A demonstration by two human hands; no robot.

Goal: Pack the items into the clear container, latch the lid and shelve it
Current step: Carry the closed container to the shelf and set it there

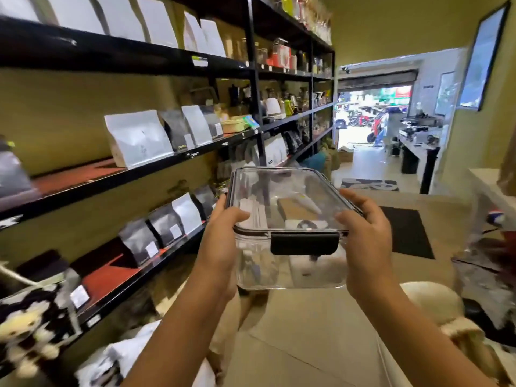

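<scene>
I hold the clear container [290, 263] in the air in front of me, above the floor. Its clear lid [282, 191] is on, and the black latch [305, 243] on the near side lies flat against the wall. Through the plastic I see several packed items, among them white packets and a brown flat piece. My left hand [220, 236] grips the container's left side, thumb on the lid. My right hand [363, 233] grips the right side the same way. The black shelving [178, 160] stands to my left.
The shelves carry white and black pouches [138, 138], jars and kettles. A bare reddish stretch of shelf board [75, 174] lies at mid height on the left. A counter [418, 149] and an open doorway are far ahead, a dark mat [407, 233] on the floor, bags near my feet.
</scene>
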